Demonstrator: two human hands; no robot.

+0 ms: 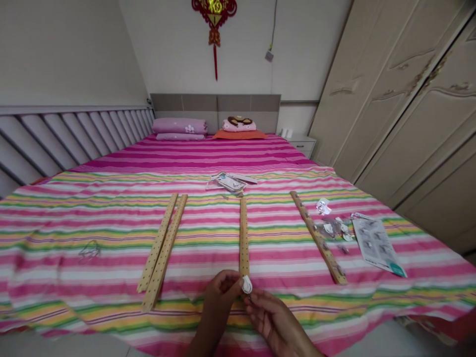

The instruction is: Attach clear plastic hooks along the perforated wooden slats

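Note:
At the bed's near edge my left hand [222, 287] pinches a small white piece [247, 284] right at the near end of a perforated wooden strip [244, 237]. Beside it, my right hand [269, 315] has its fingers curled up against the same white piece and a tiny metal part I cannot make out. Two more wooden strips [162, 249] lie side by side to the left. A fourth strip [318, 237], with small metal hooks fixed on it, lies angled to the right.
A striped pink sheet [111, 223] covers the bed. Loose white and metal fittings [333, 225] and an instruction sheet [375, 243] lie at the right. Opened plastic packaging [230, 182] sits mid-bed. Pillows are at the headboard, a wardrobe [409, 99] stands to the right.

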